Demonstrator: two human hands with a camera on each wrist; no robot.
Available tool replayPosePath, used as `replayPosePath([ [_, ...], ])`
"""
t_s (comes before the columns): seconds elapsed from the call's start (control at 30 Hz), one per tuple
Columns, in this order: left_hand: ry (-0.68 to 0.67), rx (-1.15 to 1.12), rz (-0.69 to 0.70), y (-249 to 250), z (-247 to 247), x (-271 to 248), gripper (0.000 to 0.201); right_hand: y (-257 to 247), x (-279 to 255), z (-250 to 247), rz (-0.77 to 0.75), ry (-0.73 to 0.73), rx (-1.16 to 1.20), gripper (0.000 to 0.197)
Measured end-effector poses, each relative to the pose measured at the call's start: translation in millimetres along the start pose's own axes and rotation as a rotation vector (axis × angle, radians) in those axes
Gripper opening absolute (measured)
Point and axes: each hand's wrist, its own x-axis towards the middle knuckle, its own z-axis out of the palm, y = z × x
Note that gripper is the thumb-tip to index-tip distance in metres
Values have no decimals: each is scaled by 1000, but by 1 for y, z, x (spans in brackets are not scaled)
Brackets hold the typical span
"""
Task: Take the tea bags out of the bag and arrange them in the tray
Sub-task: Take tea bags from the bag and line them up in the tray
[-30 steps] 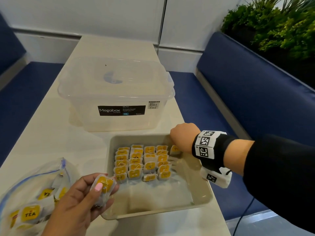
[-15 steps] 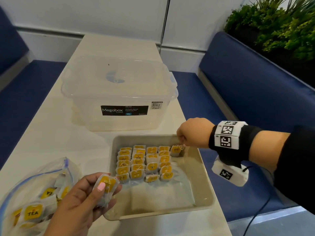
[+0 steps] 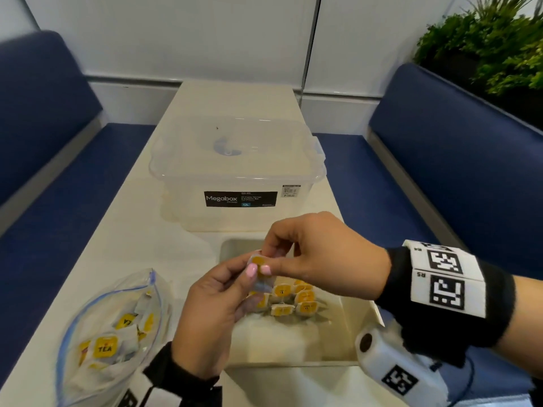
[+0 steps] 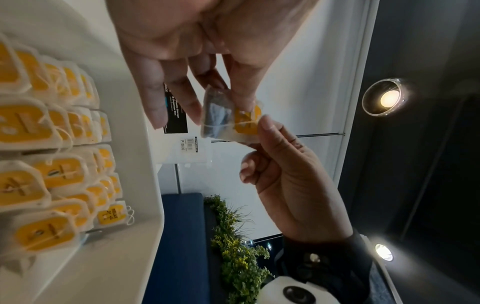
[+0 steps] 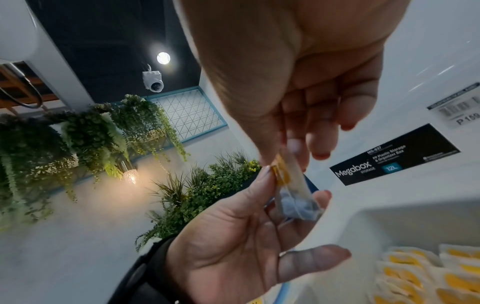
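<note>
1. The left hand and the right hand are meeting above the near-left part of the tray, both pinching one tea bag between them
2. The left hand is gripping the tea bag's lower part with thumb and fingers curled around it, seen in the left wrist view at
3. The right hand is clamping its thumb and forefinger on the yellow tag end, while its other fingers are curling loosely above
4. The tray is sitting on the counter, and rows of tea bags with yellow tags are lying in its far part; the near part of the tray floor is showing bare
5. The zip bag is lying open on the counter to the left of the tray, holding more tea bags marked TEA
6. A lidded clear storage box labelled Megabox is standing just behind the tray
</note>
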Motion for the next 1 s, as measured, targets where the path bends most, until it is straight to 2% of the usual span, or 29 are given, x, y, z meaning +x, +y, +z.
replayPosePath([
  [0.1,-16,11,-3,0,8,0,31,1,-2,-8,24,8,-53,11],
  [0.33,-119,-9,3,-4,18,1,41,6,-7,-20,93,35,-23,8],
  [0.5,-167,101,101,-5,27,2,29,4,-7,-22,104,30,-57,9],
  [0.63,-183,180,121,-6,27,3,18,6,-6,-25,120,28,-74,13],
  [0.73,-208,234,121,-6,28,3,25,9,-6,-27,133,29,-54,12],
  [1.0,-220,192,65,0,30,2,30,11,-3,-27,117,63,36,18],
])
